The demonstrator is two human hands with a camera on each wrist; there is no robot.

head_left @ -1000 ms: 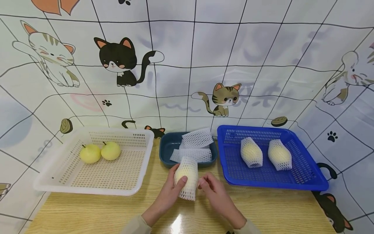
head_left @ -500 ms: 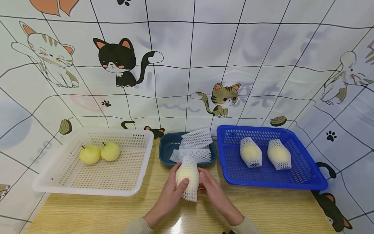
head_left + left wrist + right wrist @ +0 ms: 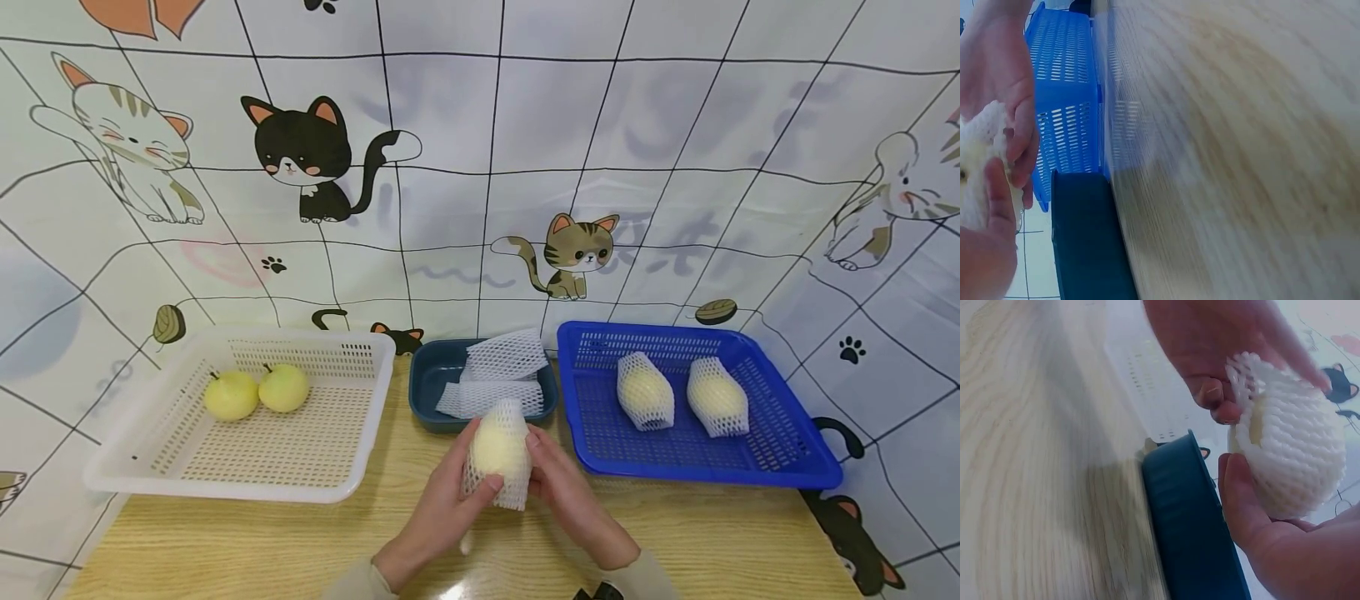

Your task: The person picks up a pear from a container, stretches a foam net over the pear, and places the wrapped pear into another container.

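Note:
A pale yellow pear in a white foam net sleeve is held between both hands above the table's middle. My left hand grips it from the left, with the thumb across its front. On the other side my right hand holds it, thumb along the net and fingers behind. The right wrist view has the foam net close up, with the pear's skin showing through a gap. In the left wrist view a dark spot shows on the pear, where the net lies open.
Behind the hands stands a dark teal tray with flat foam nets. A white basket with two bare pears is at left. On the right, a blue basket holds two netted pears. A patterned cloth hangs behind.
The netted pear has shifted a little to the right and tilted. My right hand, beside it with bent fingers a second ago, has come onto its right side and now holds it too.

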